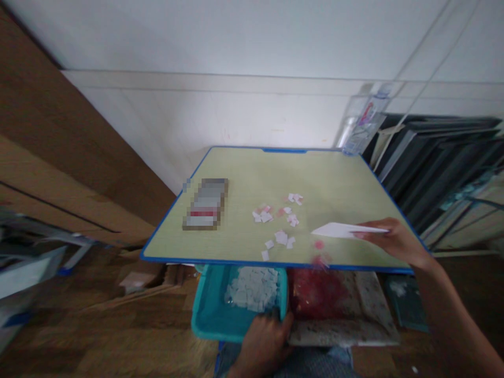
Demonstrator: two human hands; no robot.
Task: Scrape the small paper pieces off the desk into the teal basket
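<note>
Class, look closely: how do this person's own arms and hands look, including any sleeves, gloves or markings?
The right hand wears no glove, and the right forearm shows no sleeve or watch. The left hand is gloveless too; any sleeve there lies out of view. Small markings are too blurred to tell.

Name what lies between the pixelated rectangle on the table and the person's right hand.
The head view shows small white pieces, reddish spots and the flat white item the right hand holds.
</note>
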